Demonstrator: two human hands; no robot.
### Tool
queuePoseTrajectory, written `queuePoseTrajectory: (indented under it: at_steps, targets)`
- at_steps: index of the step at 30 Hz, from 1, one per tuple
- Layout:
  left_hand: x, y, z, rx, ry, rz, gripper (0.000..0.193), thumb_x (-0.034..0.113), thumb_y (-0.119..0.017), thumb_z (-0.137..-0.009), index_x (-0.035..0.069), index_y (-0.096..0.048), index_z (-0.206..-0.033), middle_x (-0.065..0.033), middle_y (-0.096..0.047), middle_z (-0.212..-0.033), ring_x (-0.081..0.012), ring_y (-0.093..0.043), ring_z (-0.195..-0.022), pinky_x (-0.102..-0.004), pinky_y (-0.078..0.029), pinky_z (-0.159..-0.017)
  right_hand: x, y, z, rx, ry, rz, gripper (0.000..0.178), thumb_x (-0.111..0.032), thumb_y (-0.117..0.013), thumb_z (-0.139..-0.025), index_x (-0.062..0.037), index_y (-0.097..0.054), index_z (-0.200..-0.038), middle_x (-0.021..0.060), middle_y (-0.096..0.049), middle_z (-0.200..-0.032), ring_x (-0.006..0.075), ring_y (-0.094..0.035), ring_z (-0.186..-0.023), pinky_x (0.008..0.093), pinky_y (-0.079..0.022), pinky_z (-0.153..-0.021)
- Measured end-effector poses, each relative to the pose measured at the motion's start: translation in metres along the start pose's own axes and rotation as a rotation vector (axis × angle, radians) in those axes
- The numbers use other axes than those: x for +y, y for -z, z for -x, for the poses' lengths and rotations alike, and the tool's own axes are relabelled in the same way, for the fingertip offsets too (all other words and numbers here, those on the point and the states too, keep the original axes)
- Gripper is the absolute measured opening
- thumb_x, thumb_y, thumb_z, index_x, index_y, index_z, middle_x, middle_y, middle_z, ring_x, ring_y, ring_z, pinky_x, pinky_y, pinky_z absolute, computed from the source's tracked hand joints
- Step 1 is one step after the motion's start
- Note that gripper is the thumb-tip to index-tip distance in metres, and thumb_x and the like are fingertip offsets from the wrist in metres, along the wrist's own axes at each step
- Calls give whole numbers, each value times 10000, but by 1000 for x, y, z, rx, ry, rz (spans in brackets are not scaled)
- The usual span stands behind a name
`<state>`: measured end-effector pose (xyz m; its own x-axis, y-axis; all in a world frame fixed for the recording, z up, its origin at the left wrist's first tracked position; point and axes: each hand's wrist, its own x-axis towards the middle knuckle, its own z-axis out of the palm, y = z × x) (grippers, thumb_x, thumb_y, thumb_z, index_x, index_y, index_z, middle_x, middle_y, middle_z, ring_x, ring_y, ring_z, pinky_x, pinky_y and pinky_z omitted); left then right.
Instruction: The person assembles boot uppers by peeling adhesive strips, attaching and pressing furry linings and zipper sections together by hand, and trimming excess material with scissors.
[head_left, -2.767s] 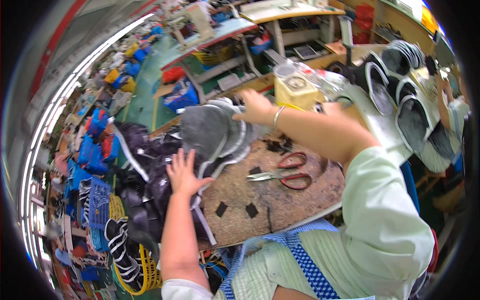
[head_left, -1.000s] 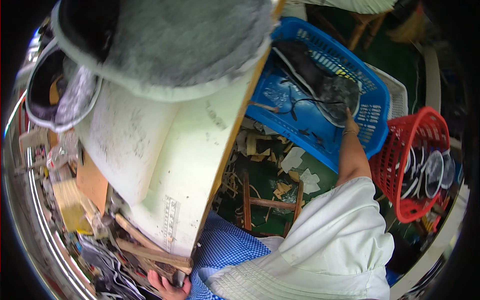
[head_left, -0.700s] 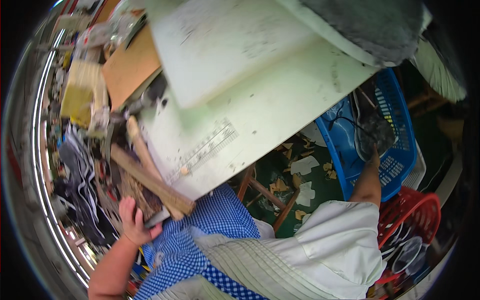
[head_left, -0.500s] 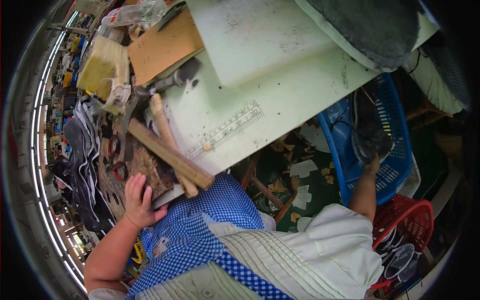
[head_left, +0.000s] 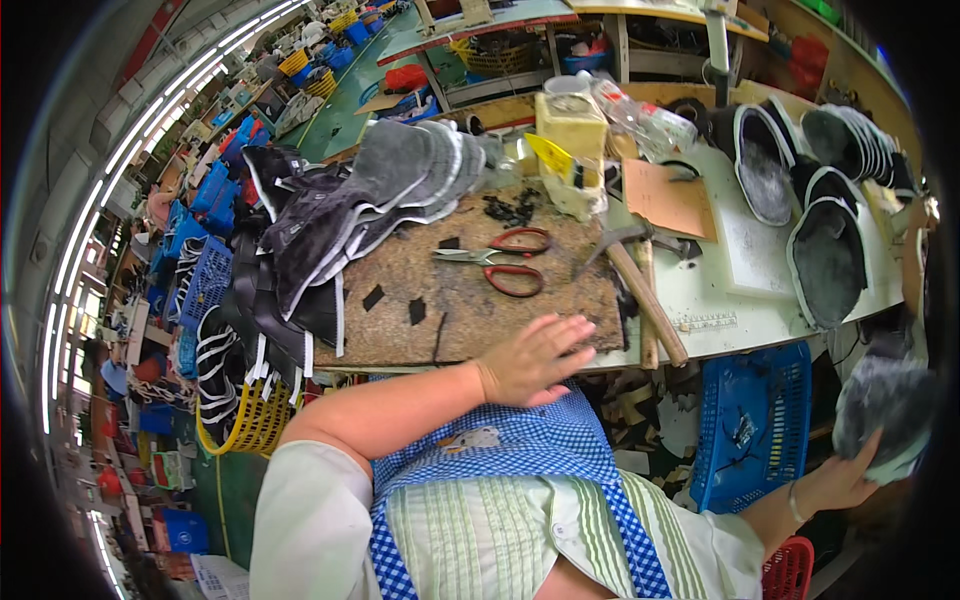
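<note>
My left hand lies with fingers stretched out at the near edge of a worn brown board, holding nothing. Out at the far right, my right hand grips a grey, fuzzy-lined shoe upper by its lower end. This piece is beside the blue plastic basket, which has dark cords inside. Red-handled scissors rest on the board beyond my left hand, blades pointing left. Close by on the right lie a hammer and a wooden stick.
A heap of grey-lined shoe uppers covers the board's left side. More uppers stand on the table's right. A yellow block, plastic bottle and orange card sit at the back. A yellow basket stands lower left.
My right hand has lifted a shoe upper out of the blue basket and over to the right. The view has swung left, and my left hand has flattened out.
</note>
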<state>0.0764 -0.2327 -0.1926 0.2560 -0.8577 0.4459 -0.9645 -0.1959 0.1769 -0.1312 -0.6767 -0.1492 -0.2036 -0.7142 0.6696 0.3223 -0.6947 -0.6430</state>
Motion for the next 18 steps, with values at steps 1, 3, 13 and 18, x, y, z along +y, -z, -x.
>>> queuePoseTrajectory:
  at_steps: [1, 3, 13, 18]
  targets:
    - [6, 9, 2, -37, 8, -24, 679, 299, -696, -785, 98, -437, -1380, -176, -354, -1481, -325, -372, -1363, -490, -281, -1108, -28, -20, -7, -124, 160, 98, 270, -11, -682, -830, 43, -668, -1094, 147, -636, -1145, 225, -619, -956, 323, -506, -852]
    - [16, 35, 7, 127, -192, -167, 557, 251, -687, -789, 126, -523, -1306, -169, -425, -1434, -320, -428, -1328, -487, -290, -1104, -85, -68, -24, -330, 738, 431, 293, 48, -643, -819, -1, -682, -1105, 164, -627, -1186, 246, -623, -1026, 332, -494, -895]
    - [-28, 288, 58, 717, 132, -1105, 859, 393, -820, -684, 126, -422, -1396, -244, -317, -1471, -407, -311, -1367, -534, -271, -1077, -299, -440, 128, -1301, -556, -1110, 189, -93, -688, -798, -5, -665, -964, 98, -689, -995, 184, -667, -929, 355, -509, -918]
    - [-105, 335, 109, 471, 580, -1114, 991, 376, -834, -636, 177, -337, -1471, -145, -338, -1503, -340, -336, -1374, -547, -266, -1086, -299, -514, 301, -1548, -1193, -1052, 306, -40, -664, -775, 62, -596, -1056, 178, -670, -1027, 304, -672, -894, 432, -544, -864]
